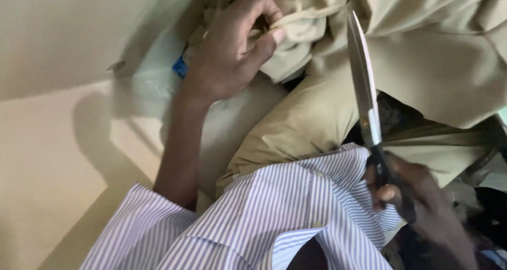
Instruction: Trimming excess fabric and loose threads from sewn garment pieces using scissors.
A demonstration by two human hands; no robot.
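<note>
My left hand [232,48] reaches up and pinches a fold of khaki cloth [301,22] near the top of the view, fingers closed on it. My right hand [417,196] at the lower right grips the dark handles of a pair of scissors [364,90], whose long steel blades point upward, closed, over the cloth. More khaki fabric [438,53] lies heaped across the upper right. A blue-and-white striped shirt piece [285,206] drapes over my right forearm at the bottom.
A cream wall and pale surface [53,143] fill the left side. A small blue scrap [180,67] and clear plastic sit beside the left wrist. Dark cloth [491,217] lies at the lower right edge.
</note>
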